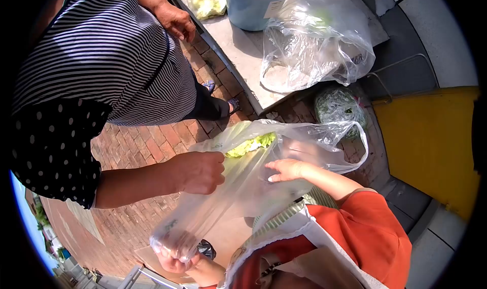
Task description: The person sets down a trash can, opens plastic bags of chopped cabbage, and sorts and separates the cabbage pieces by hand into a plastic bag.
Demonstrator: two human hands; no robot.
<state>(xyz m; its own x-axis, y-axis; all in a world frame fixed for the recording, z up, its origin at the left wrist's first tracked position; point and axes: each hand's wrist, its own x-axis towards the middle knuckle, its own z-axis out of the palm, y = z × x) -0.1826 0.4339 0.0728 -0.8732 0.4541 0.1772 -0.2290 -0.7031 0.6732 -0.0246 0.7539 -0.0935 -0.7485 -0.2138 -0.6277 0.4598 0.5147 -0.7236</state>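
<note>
A clear plastic bag (pixel 238 187) stretches across the middle, with yellow-green leafy cabbage (pixel 253 145) in its far part. My left hand (pixel 177 251) is closed on the bag's lower left end, its fingers covered by the plastic. At the bag's right half is my right hand (pixel 288 170), with thumb and fingers apart, touching or just over the film; I cannot tell which. A co-worker's closed hand (pixel 200 172) is at the bag's left side, close to the cabbage. A loop handle (pixel 362 147) of the bag sticks out to the right.
A co-worker in a striped apron (pixel 116 60) stands at left, other hand (pixel 176 21) hanging. The table (pixel 246 68) bears a blue-grey bucket (pixel 248 10), a bag of pale yellow pieces (pixel 208 2) and a clear bag (pixel 317 45). A wrapped green bundle (pixel 337 106) sits below; a yellow panel (pixel 431 142) is right.
</note>
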